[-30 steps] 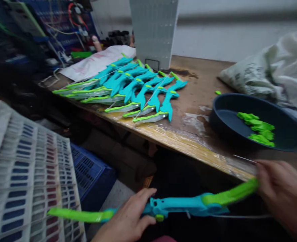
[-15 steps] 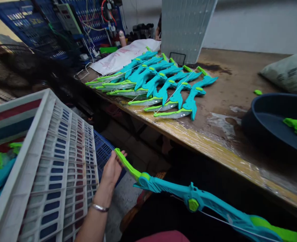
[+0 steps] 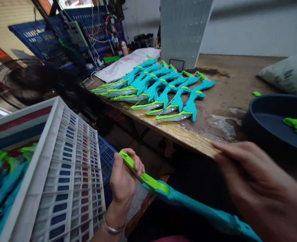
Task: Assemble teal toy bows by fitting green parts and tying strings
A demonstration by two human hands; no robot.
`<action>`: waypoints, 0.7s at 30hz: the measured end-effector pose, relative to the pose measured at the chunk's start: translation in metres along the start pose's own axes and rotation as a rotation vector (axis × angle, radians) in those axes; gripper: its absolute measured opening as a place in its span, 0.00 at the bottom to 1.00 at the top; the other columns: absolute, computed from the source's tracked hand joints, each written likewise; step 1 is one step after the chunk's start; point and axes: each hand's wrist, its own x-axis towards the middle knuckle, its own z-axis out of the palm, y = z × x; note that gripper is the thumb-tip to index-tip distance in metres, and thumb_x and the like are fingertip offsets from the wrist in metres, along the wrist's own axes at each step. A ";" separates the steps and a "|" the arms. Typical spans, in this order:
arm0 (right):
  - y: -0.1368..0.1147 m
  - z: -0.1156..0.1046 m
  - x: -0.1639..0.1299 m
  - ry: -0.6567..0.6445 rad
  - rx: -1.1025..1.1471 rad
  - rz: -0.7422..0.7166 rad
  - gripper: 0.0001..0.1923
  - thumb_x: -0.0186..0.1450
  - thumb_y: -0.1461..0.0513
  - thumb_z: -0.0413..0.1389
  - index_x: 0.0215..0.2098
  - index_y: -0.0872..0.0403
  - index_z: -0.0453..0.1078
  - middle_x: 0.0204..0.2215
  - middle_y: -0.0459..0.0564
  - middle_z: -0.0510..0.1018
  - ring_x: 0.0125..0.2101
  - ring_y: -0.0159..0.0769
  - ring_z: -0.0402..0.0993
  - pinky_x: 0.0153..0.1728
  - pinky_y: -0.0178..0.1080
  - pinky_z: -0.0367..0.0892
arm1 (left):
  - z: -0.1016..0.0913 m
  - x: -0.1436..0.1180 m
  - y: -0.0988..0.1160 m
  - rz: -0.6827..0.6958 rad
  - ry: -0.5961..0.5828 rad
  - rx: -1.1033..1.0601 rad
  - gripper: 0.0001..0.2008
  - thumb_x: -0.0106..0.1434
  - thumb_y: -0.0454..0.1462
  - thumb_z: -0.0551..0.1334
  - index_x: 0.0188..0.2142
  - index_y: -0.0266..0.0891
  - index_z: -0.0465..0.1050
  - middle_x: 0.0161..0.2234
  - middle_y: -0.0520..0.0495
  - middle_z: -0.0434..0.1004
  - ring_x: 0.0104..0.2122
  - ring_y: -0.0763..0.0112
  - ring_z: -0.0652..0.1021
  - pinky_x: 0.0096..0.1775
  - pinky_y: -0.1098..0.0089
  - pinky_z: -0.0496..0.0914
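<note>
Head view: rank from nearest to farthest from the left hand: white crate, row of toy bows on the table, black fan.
From the left hand:
1. White crate, just to its left.
2. Row of toy bows, ahead on the table.
3. Black fan, far left, beyond the crate.

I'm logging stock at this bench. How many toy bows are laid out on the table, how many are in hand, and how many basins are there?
Toy bows in the row on the table: about 7; they overlap, so this is approximate
Toy bow held in the left hand: 1
Dark basin: 1
Total: about 9
</note>
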 end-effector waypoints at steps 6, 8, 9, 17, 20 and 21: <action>-0.069 0.051 0.020 -0.247 0.546 -0.168 0.09 0.71 0.69 0.51 0.37 0.51 0.70 0.31 0.47 0.72 0.29 0.31 0.71 0.27 0.33 0.67 | 0.021 -0.024 0.013 0.114 -0.137 -0.050 0.22 0.68 0.56 0.58 0.33 0.41 0.69 0.26 0.52 0.69 0.20 0.74 0.69 0.25 0.71 0.68; -0.079 0.058 0.016 -0.315 0.603 -0.195 0.09 0.70 0.70 0.50 0.36 0.53 0.68 0.31 0.47 0.71 0.30 0.30 0.70 0.27 0.32 0.67 | 0.021 -0.028 0.012 0.093 -0.202 -0.111 0.23 0.66 0.57 0.60 0.31 0.41 0.68 0.23 0.52 0.66 0.20 0.73 0.67 0.24 0.73 0.66; -0.081 0.060 0.014 -0.334 0.616 -0.201 0.09 0.70 0.70 0.49 0.36 0.53 0.67 0.32 0.47 0.71 0.30 0.30 0.70 0.27 0.32 0.67 | 0.020 -0.030 0.012 0.087 -0.233 -0.143 0.23 0.65 0.58 0.60 0.30 0.41 0.67 0.22 0.53 0.65 0.19 0.73 0.66 0.23 0.73 0.65; -0.089 0.067 -0.004 -0.371 0.623 -0.210 0.09 0.70 0.69 0.46 0.36 0.54 0.65 0.31 0.49 0.69 0.29 0.31 0.67 0.26 0.33 0.65 | 0.008 -0.037 0.008 0.038 -0.291 -0.240 0.22 0.64 0.57 0.57 0.29 0.42 0.65 0.21 0.52 0.59 0.19 0.73 0.60 0.21 0.73 0.57; -0.091 0.068 -0.008 -0.377 0.619 -0.215 0.08 0.71 0.68 0.46 0.36 0.54 0.65 0.31 0.48 0.68 0.27 0.30 0.66 0.25 0.32 0.64 | 0.003 -0.038 0.009 0.005 -0.278 -0.240 0.21 0.63 0.57 0.57 0.28 0.43 0.64 0.21 0.52 0.58 0.18 0.72 0.59 0.19 0.71 0.56; -0.091 0.068 -0.009 -0.373 0.612 -0.219 0.08 0.72 0.67 0.46 0.36 0.54 0.65 0.30 0.48 0.67 0.27 0.30 0.66 0.25 0.32 0.64 | 0.002 -0.039 0.009 -0.005 -0.269 -0.240 0.21 0.63 0.57 0.57 0.28 0.43 0.64 0.21 0.52 0.58 0.18 0.72 0.59 0.19 0.71 0.56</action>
